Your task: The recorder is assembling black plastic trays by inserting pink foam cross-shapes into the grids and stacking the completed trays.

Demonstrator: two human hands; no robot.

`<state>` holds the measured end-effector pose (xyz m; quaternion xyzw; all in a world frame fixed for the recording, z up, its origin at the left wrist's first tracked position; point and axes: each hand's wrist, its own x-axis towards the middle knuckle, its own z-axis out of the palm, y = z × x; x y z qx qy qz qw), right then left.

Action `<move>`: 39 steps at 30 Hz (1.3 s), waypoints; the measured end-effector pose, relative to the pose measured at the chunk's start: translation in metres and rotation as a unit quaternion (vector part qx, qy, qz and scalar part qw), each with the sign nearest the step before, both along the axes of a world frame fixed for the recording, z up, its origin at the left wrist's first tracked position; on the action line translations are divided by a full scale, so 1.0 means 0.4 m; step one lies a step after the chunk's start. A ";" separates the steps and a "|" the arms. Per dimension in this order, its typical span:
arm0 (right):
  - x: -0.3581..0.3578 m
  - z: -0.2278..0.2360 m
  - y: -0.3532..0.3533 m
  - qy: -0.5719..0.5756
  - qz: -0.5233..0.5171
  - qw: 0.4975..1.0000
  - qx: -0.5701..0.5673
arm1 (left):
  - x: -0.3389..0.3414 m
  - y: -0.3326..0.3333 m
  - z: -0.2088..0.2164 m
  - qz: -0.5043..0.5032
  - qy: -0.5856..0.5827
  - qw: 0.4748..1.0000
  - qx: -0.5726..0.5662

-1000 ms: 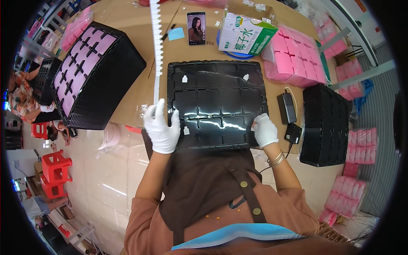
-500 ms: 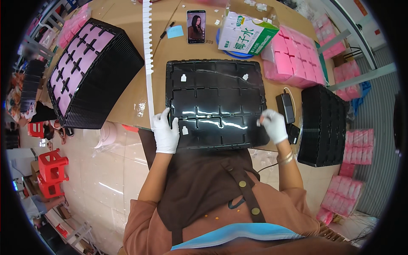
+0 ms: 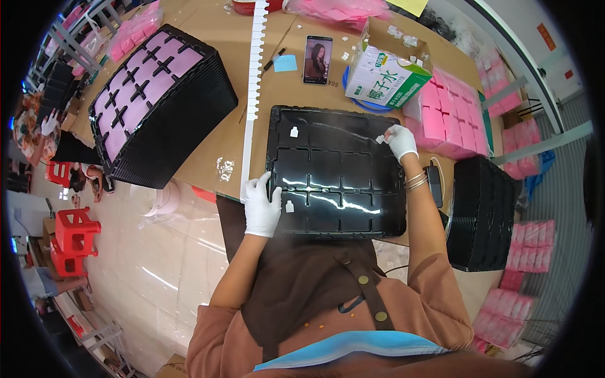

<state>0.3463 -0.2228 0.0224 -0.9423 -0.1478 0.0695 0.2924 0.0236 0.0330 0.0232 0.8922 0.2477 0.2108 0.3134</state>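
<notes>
Worktable: one brown cardboard-covered table [image 3: 214, 151] is carrying everything.
Tray stacks: two are standing here; one tall stack of black plastic trays topped with pink inserts [image 3: 154, 94] at the left, one plain black stack [image 3: 482, 211] at the right.
Working tray: one glossy black compartmented plastic tray [image 3: 337, 170] is lying flat in front of the person, between the two stacks.
Carton: one white and green cardboard box [image 3: 384, 72] is sitting beyond the tray.
Strip: one long white notched strip [image 3: 254, 75] is running along the tray's left side.
Phone: one [image 3: 317, 58].
Left hand: the white-gloved left hand [image 3: 261, 205] is pressing flat on the tray's near left edge, fingers spread wide, gripping nothing.
Right hand: the white-gloved right hand [image 3: 400, 140] is pinching one small white tab [image 3: 380, 139] at the far right corner.
Loose tabs: two small white pieces [image 3: 293, 131] are lying in compartments.
</notes>
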 end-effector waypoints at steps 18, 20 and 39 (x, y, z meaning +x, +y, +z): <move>-0.104 0.048 0.044 0.002 -0.017 0.992 0.126 | -0.003 0.003 0.006 0.009 -0.004 0.999 -0.040; -0.148 0.091 0.135 -0.001 0.045 0.990 0.131 | -0.004 0.008 0.000 0.007 0.001 0.999 -0.049; -0.189 0.038 0.535 -0.001 0.232 0.971 -0.060 | -0.015 0.021 -0.005 -0.006 -0.014 0.997 -0.080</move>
